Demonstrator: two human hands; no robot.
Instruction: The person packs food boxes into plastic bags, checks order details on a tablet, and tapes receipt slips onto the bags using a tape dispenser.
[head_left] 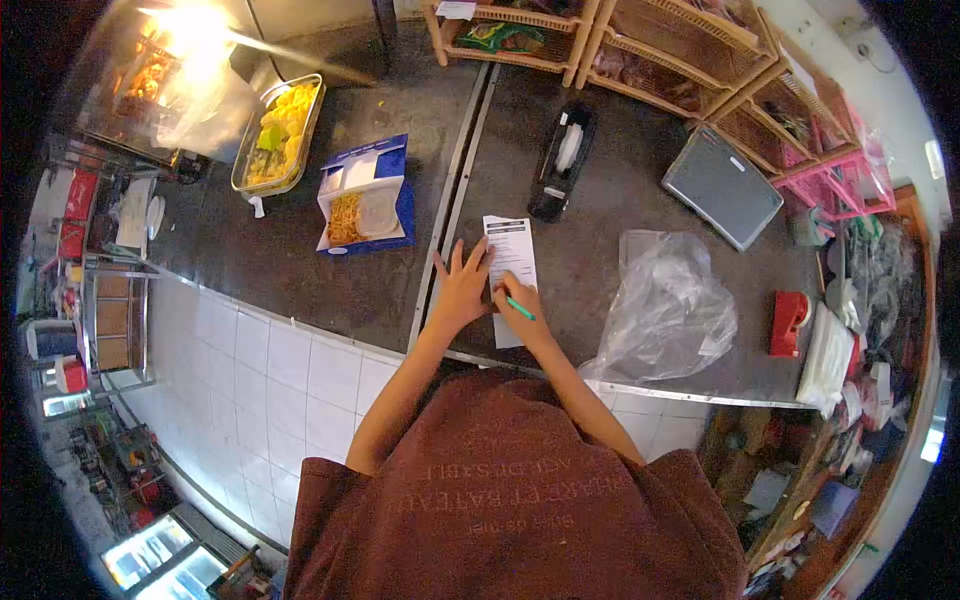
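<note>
A narrow white printed slip (512,250) lies on the dark counter in front of me. My left hand (462,286) rests flat with its fingers spread, the fingertips at the slip's left edge. My right hand (523,308) is closed around a green pen (520,308) over the lower half of the slip. To the left, an open blue and white box (366,200) holds orange-brown food and a round lidded cup. Beyond the slip stands a black tape dispenser (565,160). A crumpled clear plastic bag (675,305) lies to the right.
A glass dish of yellow food (280,135) sits at the back left. Wicker shelves (650,65) line the back. At the right are a grey and black device (722,187), a red dispenser (789,322) and stacked white bags (826,358). The counter's front edge (650,391) is near my body.
</note>
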